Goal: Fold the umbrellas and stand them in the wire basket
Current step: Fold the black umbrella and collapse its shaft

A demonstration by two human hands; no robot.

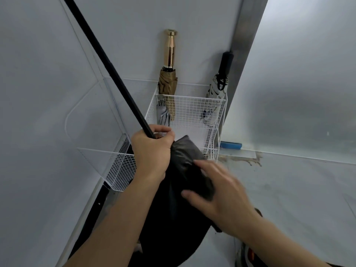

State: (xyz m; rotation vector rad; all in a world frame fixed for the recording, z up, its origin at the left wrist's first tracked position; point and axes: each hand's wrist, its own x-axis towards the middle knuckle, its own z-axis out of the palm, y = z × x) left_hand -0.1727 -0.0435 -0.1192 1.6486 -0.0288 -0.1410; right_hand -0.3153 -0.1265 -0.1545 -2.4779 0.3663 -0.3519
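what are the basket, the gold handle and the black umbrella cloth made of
Basket: thin metal wire in a grid, coated matte white, it seems.
Gold handle: polished metal or plated plastic; mirror-like highlights, cannot tell which.
Black umbrella: thin synthetic cloth, probably; faint sheen, soft creases.

The left hand has its fingers closed round the held umbrella where the shaft meets the bundled canopy. From those fingers the shaft runs up and away to the left. The right hand lies on the canopy, below and right of the left fingers. Its own fingers seem to lie flat on the cloth, though blur leaves that unsure.

Just beyond the left fingers stands the wire basket. In its far left corner the long-handled umbrella stands upright, with the short umbrella just before it. The strapped umbrella leans in the far right corner. A lower wire rack sits left of the left fingers, against the wall. A block lies on the floor right of the basket.
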